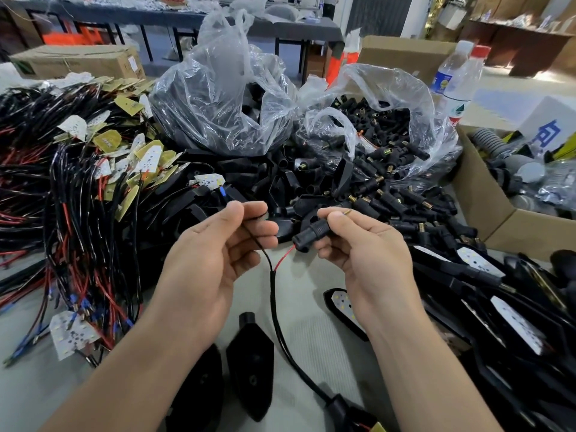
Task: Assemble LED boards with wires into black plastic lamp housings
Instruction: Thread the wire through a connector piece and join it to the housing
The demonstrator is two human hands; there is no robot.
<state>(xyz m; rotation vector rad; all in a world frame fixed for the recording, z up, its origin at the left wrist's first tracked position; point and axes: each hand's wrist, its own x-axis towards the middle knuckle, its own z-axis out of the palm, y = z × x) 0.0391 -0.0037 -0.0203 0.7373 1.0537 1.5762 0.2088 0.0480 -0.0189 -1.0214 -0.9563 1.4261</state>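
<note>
Two leads: left hand pinches the black lead, right hand grips the stem; I fear the red lead entering it pulls out.

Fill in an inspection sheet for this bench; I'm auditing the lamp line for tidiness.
Surface: pale grey tabletop, mostly buried under parts.
Job's things: heap of white LED boards with black and red wires at left; loose black plastic lamp housings centre; housings fitted with boards at right.
Clutter: two clear plastic bags of black parts; clear plastic water bottles; brown cardboard box of grey parts.
Grippers: left hand pinches a thin black wire; right hand grips a black ribbed plastic stem.
Cables: black sheathed cable splits into that wire and a red wire entering the stem.
Surroundings: dark tables and a long cardboard carton behind.
</note>
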